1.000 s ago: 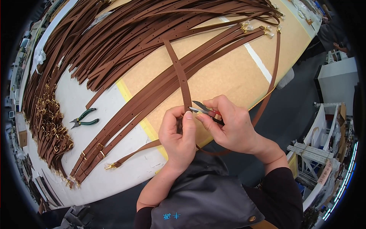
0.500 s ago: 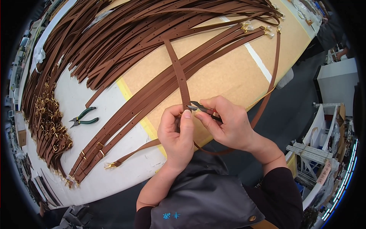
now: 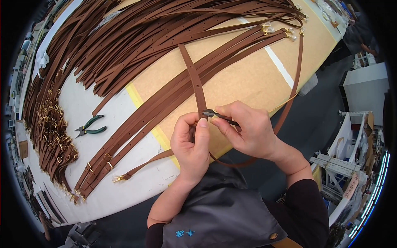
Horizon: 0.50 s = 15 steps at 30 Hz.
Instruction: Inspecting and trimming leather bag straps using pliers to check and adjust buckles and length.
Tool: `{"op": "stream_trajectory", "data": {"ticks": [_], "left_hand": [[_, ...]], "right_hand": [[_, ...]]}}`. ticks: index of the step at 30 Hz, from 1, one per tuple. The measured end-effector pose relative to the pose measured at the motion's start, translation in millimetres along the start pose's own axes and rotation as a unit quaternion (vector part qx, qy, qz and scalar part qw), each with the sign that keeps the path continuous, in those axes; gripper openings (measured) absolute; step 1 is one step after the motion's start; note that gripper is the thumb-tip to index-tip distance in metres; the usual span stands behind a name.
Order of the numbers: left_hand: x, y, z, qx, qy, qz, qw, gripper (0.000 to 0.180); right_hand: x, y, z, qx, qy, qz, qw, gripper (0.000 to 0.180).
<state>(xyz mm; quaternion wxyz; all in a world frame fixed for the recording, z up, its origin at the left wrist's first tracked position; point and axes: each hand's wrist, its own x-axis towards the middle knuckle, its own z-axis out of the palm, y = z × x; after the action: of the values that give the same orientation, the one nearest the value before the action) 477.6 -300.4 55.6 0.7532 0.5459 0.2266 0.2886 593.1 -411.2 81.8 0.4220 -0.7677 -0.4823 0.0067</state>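
Observation:
My left hand pinches a brown leather strap between thumb and fingers, above the table's near edge. From there the punched strap runs away over other straps. In my right hand is a small pair of dark nippers, its handles mostly hidden by my fingers. The jaws touch the strap's edge just beyond my left thumb; whether they bite into it I cannot tell. A long loop of strap hangs off the table at the right.
Finished-looking straps with buckles lie across the table. Behind them is a large pile of brown straps; brass buckles bunch at the left. Green-handled pliers lie between. A white rack stands at the right.
The nippers' jaws, spread apart before, have come together at the strap's edge. My right hand has shifted slightly; my left hand keeps its grip.

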Motion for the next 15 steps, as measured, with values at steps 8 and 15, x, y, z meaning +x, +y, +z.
{"op": "stream_trajectory", "data": {"ticks": [8, 15], "left_hand": [[-0.3, 1.2, -0.5, 0.003, -0.002, -0.002, 1.000, 0.009], [-0.9, 2.1, -1.6, 0.004, -0.004, -0.009, 1.000, 0.009]], "right_hand": [[-0.5, 0.4, 1.0, 0.062, -0.002, 0.040, 0.997, 0.015], [-0.1, 2.8, -2.7, 0.138, -0.032, 0.093, 0.986, 0.013]]}}
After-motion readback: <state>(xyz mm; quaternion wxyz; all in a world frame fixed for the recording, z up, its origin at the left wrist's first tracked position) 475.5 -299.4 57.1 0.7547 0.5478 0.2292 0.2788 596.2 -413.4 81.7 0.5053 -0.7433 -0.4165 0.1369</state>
